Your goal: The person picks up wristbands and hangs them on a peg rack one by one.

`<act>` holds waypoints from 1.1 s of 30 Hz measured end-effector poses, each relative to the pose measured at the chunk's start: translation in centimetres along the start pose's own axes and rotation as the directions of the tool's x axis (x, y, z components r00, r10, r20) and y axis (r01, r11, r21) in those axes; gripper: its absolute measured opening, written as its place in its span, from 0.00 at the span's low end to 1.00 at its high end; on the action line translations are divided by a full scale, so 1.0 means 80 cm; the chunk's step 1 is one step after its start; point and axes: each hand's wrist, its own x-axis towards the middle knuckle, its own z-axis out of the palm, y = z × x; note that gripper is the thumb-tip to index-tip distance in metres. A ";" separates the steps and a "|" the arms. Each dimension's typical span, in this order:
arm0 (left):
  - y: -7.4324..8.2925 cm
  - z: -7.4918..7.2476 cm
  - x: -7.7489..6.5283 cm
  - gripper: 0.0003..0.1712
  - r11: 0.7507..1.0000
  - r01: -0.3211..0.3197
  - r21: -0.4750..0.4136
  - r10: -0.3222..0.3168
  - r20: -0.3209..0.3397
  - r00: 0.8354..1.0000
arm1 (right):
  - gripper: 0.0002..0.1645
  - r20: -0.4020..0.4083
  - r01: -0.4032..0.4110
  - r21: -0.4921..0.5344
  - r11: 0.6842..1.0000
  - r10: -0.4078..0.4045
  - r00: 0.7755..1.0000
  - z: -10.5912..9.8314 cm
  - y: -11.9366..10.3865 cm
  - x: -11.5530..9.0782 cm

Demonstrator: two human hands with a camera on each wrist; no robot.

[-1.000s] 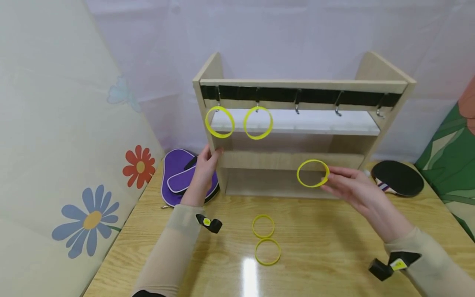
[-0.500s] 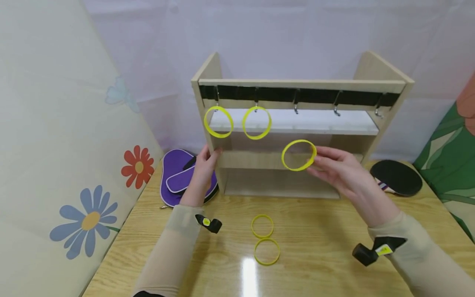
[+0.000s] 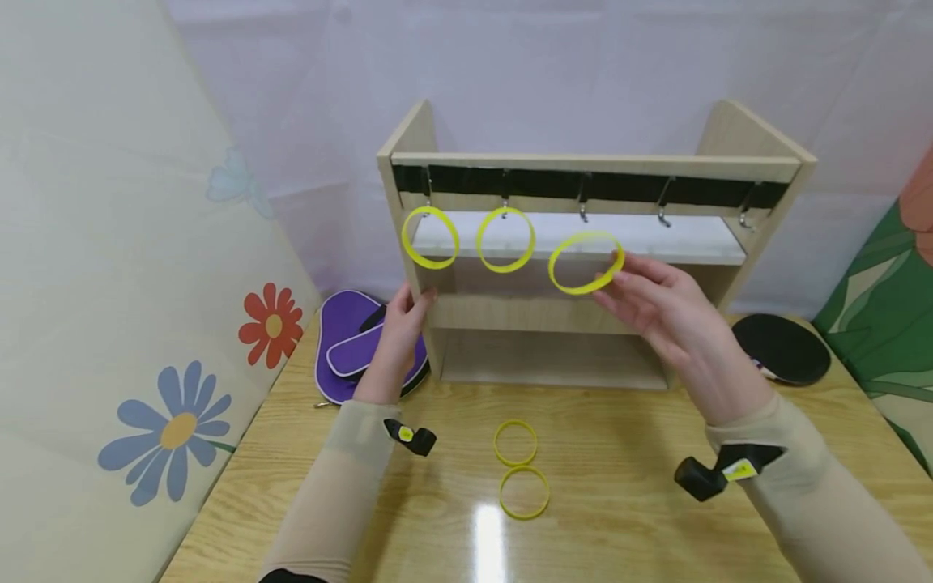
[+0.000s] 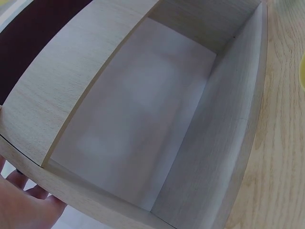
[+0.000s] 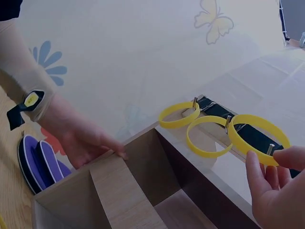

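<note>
My right hand [image 3: 674,312] pinches a yellow ring [image 3: 583,290] by its right side, in front of the shelf and below the third hook [image 3: 583,212]. In the right wrist view that ring overlaps a hook, but whether they touch I cannot tell. Two more yellow rings, one on the far left [image 3: 430,265] and one beside it [image 3: 505,269], hang from the first two hooks. My left hand [image 3: 397,334] grips the left side panel of the wooden shelf [image 3: 503,314], thumb on the front edge and fingers outside it.
Two yellow rings, a farther one [image 3: 496,443] and a nearer one [image 3: 525,517], lie on the wooden table [image 3: 619,486]. Left of the shelf is a purple case [image 3: 342,316]; right of it lies a black table tennis paddle [image 3: 783,348]. The hooks sit on a black strip [image 3: 547,183].
My right hand has carried its ring up and to the left, from the lower shelf opening to just below the third hook. The left hand stays on the side panel.
</note>
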 end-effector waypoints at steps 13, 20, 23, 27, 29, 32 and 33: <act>-0.001 -0.001 0.000 0.25 1.000 0.010 0.005 -0.010 0.018 1.000 | 0.14 -0.076 0.065 0.139 0.988 -0.054 0.996 0.016 0.000 0.014; 0.000 -0.001 -0.001 0.25 1.000 0.002 0.006 -0.002 0.024 1.000 | 0.14 -0.129 0.065 0.164 0.984 -0.044 0.991 0.017 0.004 0.017; 0.000 -0.002 -0.001 0.25 1.000 0.004 0.006 -0.004 0.026 1.000 | 0.14 -0.129 0.070 0.147 0.987 -0.051 0.990 0.016 0.006 0.018; 0.001 -0.002 -0.001 0.26 1.000 0.002 0.013 -0.003 0.023 1.000 | 0.13 -0.133 0.068 0.121 0.990 -0.052 0.990 0.015 0.010 0.021; 0.001 -0.001 -0.001 0.26 1.000 0.001 0.012 -0.001 0.020 1.000 | 0.13 -0.141 0.063 0.106 0.992 -0.048 0.989 0.014 0.012 0.022; 0.002 -0.001 -0.001 0.26 1.000 -0.002 0.009 0.002 0.017 1.000 | 0.14 -0.150 0.057 0.081 0.995 -0.044 0.988 0.013 0.013 0.024; 0.002 -0.001 -0.001 0.26 1.000 -0.002 0.008 0.002 0.016 1.000 | 0.14 -0.152 0.055 0.072 0.996 -0.044 0.987 0.013 0.014 0.025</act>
